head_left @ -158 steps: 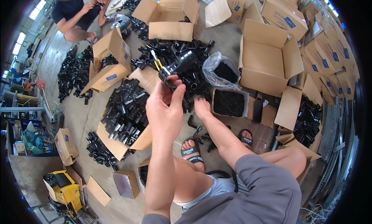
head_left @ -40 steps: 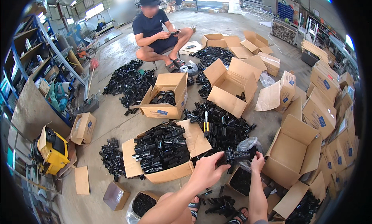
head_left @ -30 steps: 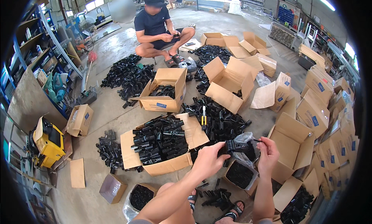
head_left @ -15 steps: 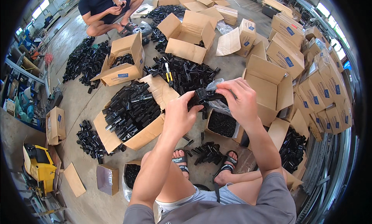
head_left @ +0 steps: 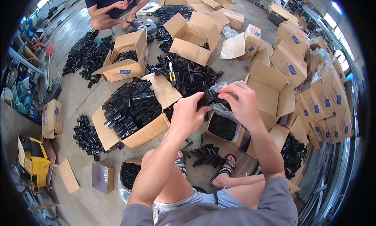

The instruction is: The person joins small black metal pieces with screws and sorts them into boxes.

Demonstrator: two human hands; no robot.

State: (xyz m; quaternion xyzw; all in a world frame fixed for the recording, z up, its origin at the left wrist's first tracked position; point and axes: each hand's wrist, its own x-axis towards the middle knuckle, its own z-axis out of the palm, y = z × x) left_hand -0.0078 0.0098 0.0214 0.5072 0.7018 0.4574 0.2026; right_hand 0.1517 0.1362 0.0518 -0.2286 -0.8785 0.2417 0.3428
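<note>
In front of me, my left hand (head_left: 187,113) is closed round a black tubular plastic part (head_left: 210,95), thumb pressed underneath. My right hand (head_left: 241,102) pinches the right side of the same part between thumb and fingertips. Whether a second small piece sits under those fingers I cannot make out. Just beneath the hands stands a small carton (head_left: 223,127) lined with clear plastic and filled with tiny black pieces. Left of my left arm, an opened carton (head_left: 145,131) is heaped with black tubular parts (head_left: 133,108).
A yellow-handled cutter (head_left: 172,74) lies on a pile of black parts (head_left: 192,75). Loose black parts (head_left: 205,154) lie by my feet. An open carton (head_left: 270,91) stands to the right, before stacked cartons (head_left: 325,97). Another person (head_left: 111,9) squats at the far left, handling something small.
The black part has turned in my hands, and my right fingers have come closer to it. My head view has shifted slightly. The other person still squats at the far left.
</note>
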